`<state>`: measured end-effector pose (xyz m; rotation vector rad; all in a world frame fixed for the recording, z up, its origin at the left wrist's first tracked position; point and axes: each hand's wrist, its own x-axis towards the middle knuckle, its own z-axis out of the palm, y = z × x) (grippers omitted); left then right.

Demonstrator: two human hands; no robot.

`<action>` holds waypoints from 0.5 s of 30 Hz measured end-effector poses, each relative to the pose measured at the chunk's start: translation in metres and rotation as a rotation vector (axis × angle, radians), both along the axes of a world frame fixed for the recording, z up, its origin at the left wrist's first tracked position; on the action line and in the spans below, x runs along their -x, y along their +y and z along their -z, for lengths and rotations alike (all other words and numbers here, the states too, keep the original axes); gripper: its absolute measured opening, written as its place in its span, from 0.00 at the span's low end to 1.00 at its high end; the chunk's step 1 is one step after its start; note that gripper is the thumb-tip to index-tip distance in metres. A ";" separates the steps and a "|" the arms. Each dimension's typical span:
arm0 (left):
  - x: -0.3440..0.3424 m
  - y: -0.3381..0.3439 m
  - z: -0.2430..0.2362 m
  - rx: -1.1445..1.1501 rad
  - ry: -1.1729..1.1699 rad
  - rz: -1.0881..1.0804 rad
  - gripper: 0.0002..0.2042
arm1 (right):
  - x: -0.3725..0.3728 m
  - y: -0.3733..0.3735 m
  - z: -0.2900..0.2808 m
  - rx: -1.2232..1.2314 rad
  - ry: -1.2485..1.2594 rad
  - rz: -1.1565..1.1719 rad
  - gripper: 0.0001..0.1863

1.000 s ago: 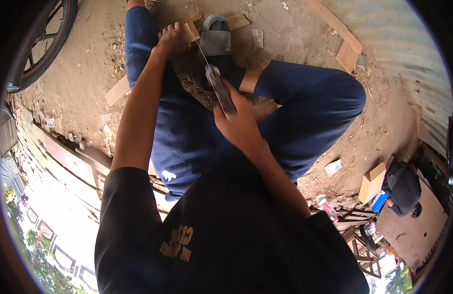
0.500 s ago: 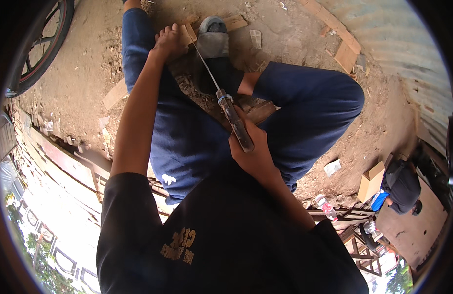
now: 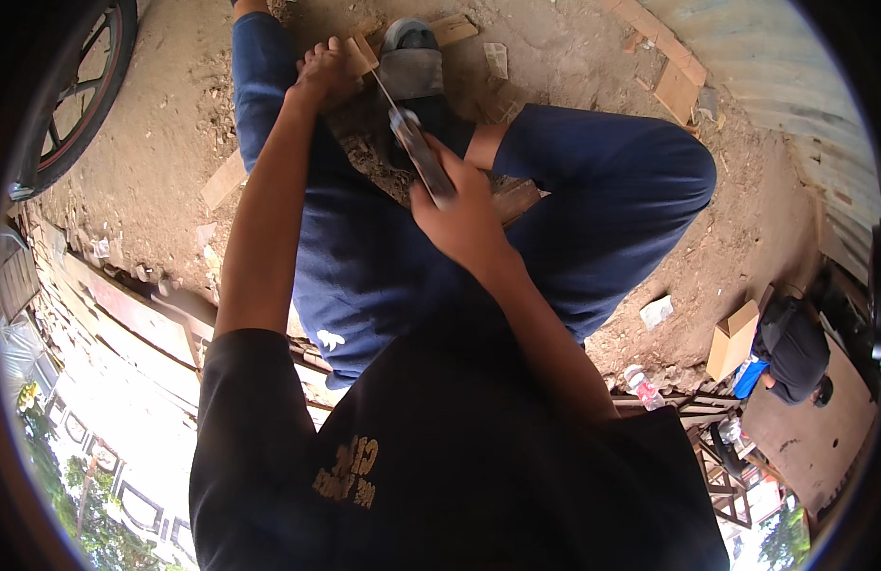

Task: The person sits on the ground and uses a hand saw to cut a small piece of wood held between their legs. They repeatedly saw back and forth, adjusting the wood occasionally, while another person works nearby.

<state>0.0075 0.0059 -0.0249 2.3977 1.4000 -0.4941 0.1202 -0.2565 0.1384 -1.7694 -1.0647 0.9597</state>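
Observation:
My right hand (image 3: 464, 205) is wrapped round the dark, worn handle of a handsaw (image 3: 423, 160). Its thin blade, seen nearly edge-on, reaches up to a small piece of wood (image 3: 362, 55). My left hand (image 3: 323, 74) grips that wood just left of the blade, with some fingers hidden. Right beside the blade is my foot in a grey slide sandal (image 3: 412, 71). A wooden board (image 3: 454, 29) shows beyond the sandal, and another wood piece (image 3: 514, 200) lies between my legs.
Dirt ground holds a loose wood offcut (image 3: 224, 179) at left and wood strips (image 3: 676, 90) at right. A motorcycle wheel (image 3: 79, 90) stands far left, corrugated metal sheeting (image 3: 792, 67) far right. Another person (image 3: 792, 352) is at lower right near a cardboard box (image 3: 732, 340).
My right hand has pushed the handsaw forward and slightly left, so less blade shows between handle and wood. My left hand stays on the wood.

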 end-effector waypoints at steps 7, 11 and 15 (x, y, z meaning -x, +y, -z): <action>-0.001 -0.003 -0.008 -0.020 -0.008 0.022 0.47 | -0.006 -0.038 0.003 -0.103 0.012 0.022 0.25; 0.001 -0.003 -0.010 0.013 0.015 0.032 0.43 | 0.003 -0.023 0.008 -0.055 0.044 0.039 0.26; 0.009 -0.013 -0.007 0.025 -0.026 0.048 0.38 | -0.003 0.028 0.015 0.171 0.123 -0.008 0.27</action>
